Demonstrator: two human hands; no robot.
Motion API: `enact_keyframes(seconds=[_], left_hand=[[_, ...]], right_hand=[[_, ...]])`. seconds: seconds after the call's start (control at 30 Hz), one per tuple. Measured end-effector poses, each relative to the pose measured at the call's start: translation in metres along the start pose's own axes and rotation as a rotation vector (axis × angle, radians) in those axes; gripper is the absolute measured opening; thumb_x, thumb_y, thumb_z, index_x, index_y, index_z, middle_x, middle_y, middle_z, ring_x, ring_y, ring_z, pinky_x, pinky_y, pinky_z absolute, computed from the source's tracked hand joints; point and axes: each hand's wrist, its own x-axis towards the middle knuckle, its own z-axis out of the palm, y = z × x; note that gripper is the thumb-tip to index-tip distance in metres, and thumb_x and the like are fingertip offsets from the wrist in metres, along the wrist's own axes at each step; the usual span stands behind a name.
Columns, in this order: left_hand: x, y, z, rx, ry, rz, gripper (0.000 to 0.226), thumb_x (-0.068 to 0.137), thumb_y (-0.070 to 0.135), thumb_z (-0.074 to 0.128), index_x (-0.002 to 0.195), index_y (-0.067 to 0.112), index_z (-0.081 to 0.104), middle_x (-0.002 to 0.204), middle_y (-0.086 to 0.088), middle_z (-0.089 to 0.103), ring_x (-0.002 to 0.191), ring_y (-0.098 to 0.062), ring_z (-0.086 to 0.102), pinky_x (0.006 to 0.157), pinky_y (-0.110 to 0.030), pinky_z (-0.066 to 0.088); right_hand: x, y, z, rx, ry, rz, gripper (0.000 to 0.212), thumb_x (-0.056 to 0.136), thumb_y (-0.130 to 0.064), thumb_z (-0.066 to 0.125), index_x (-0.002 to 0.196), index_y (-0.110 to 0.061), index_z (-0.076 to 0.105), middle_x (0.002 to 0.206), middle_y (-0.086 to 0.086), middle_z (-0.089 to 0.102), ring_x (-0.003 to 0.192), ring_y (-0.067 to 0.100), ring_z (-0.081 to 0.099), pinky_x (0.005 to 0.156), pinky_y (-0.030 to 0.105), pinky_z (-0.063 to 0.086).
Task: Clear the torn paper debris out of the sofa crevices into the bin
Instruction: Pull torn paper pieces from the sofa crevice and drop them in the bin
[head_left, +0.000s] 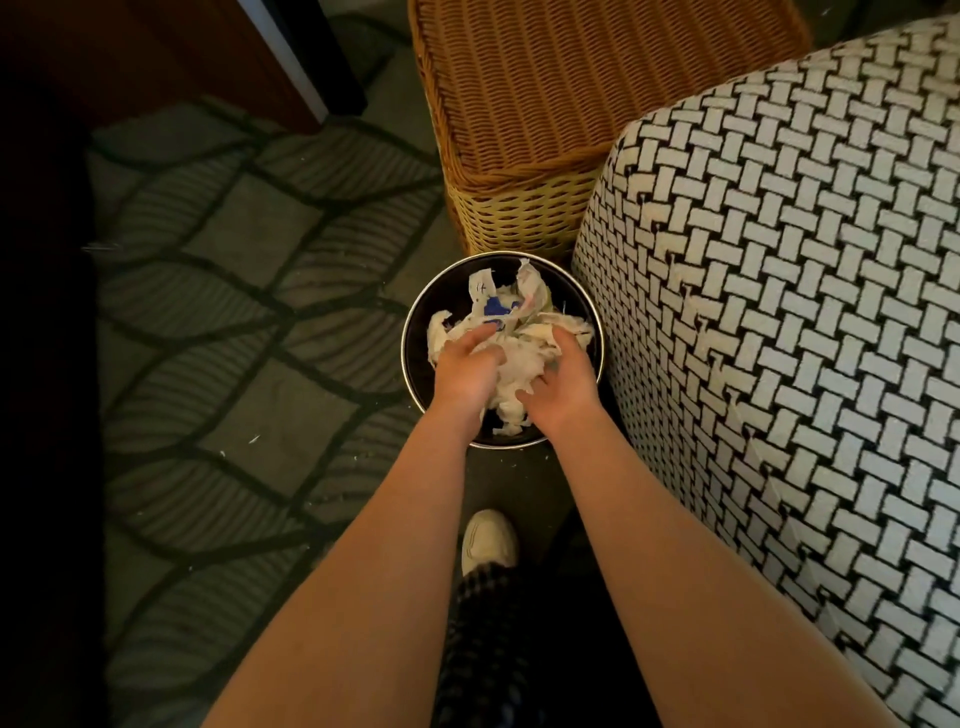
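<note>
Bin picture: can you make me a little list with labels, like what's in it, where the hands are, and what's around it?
bin: round, dark, on the floor
inside: torn paper, white with some blue
left hand: on the paper
right hand: on the paper, beside the left
right of bin: patterned sofa
behind bin: wicker basket
rug: tiny white scraps
</note>
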Motion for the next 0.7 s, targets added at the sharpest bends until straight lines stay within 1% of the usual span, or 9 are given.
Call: enact_keyframes(seconds=[0.07,0.17,0.2,0.27,0.33,0.4,0.5,0.6,0.7], left_hand=[[-0.001,-0.002,0.003,0.096,-0.002,0.025,0.045,0.088,0.003,0.047,0.126,0.025,0.055,0.132,0.003,0.047,0.086,-0.005,0.044,0.060,-0.015,0.039],[0.002,-0.007,0.001,0.262,0.008,0.031,0.049,0.086,0.004,0.045,0.129,0.026,0.053,0.148,-0.004,0.032,0.085,-0.011,0.047,0.062,-0.022,0.042],[0.001,-0.008,0.000,0.317,0.011,0.028,0.050,0.085,0.004,0.045,0.130,0.026,0.052,0.148,-0.005,0.032,0.091,-0.015,0.051,0.069,-0.028,0.046],[-0.002,-0.008,-0.001,0.413,0.011,0.027,0.054,0.082,0.002,0.045,0.130,0.027,0.052,0.144,-0.009,0.038,0.105,-0.025,0.056,0.082,-0.032,0.051],[-0.009,-0.003,0.002,0.465,0.012,0.075,0.054,0.080,0.001,0.046,0.127,0.027,0.054,0.130,-0.010,0.054,0.098,-0.026,0.063,0.081,-0.033,0.054],[-0.017,0.006,0.010,0.514,-0.016,0.151,0.049,0.081,0.001,0.047,0.122,0.025,0.057,0.123,-0.009,0.060,0.095,-0.026,0.064,0.073,-0.031,0.052],[-0.033,0.027,0.025,0.482,-0.050,0.242,0.040,0.086,0.001,0.046,0.113,0.025,0.063,0.128,0.000,0.056,0.096,-0.015,0.058,0.072,-0.025,0.047],[-0.051,0.045,0.035,0.336,-0.068,0.288,0.033,0.092,0.006,0.043,0.103,0.028,0.066,0.120,0.003,0.060,0.089,-0.004,0.053,0.082,-0.024,0.042],[-0.080,0.062,0.052,0.335,-0.134,0.339,0.033,0.093,0.007,0.040,0.093,0.030,0.064,0.120,0.002,0.061,0.107,-0.013,0.055,0.093,-0.028,0.044]], right_hand=[[-0.002,0.001,-0.002,-0.011,0.029,-0.006,0.033,0.098,-0.026,0.040,0.123,-0.008,0.052,0.115,0.011,0.060,0.075,0.017,0.057,0.061,0.028,0.044],[-0.004,0.002,-0.010,-0.051,0.093,-0.015,0.033,0.097,-0.017,0.040,0.125,-0.006,0.052,0.114,0.010,0.061,0.072,0.014,0.055,0.058,0.025,0.042],[-0.004,0.004,-0.012,-0.062,0.105,-0.013,0.033,0.096,-0.015,0.040,0.126,-0.005,0.051,0.119,0.010,0.059,0.077,0.014,0.056,0.062,0.023,0.043],[-0.007,0.005,-0.014,-0.070,0.129,0.006,0.034,0.096,-0.012,0.038,0.128,-0.006,0.050,0.127,0.009,0.055,0.102,0.019,0.057,0.079,0.025,0.041],[-0.006,0.004,-0.015,-0.072,0.135,0.020,0.036,0.097,-0.010,0.035,0.131,-0.006,0.048,0.132,0.010,0.051,0.119,0.021,0.049,0.089,0.028,0.039],[-0.008,0.001,-0.011,-0.046,0.162,0.001,0.034,0.096,-0.009,0.039,0.128,-0.006,0.050,0.126,0.012,0.054,0.114,0.021,0.052,0.091,0.028,0.043],[-0.021,-0.011,-0.008,-0.024,0.102,-0.051,0.031,0.096,-0.014,0.045,0.124,-0.008,0.053,0.120,0.013,0.059,0.110,0.023,0.057,0.096,0.033,0.047],[-0.046,-0.027,-0.005,-0.048,-0.039,-0.147,0.030,0.098,-0.015,0.038,0.123,-0.010,0.054,0.120,0.011,0.060,0.110,0.022,0.057,0.096,0.034,0.046],[-0.075,-0.045,-0.006,-0.078,-0.106,-0.244,0.035,0.100,-0.017,0.030,0.127,-0.013,0.051,0.124,0.009,0.059,0.113,0.021,0.056,0.091,0.032,0.047]])
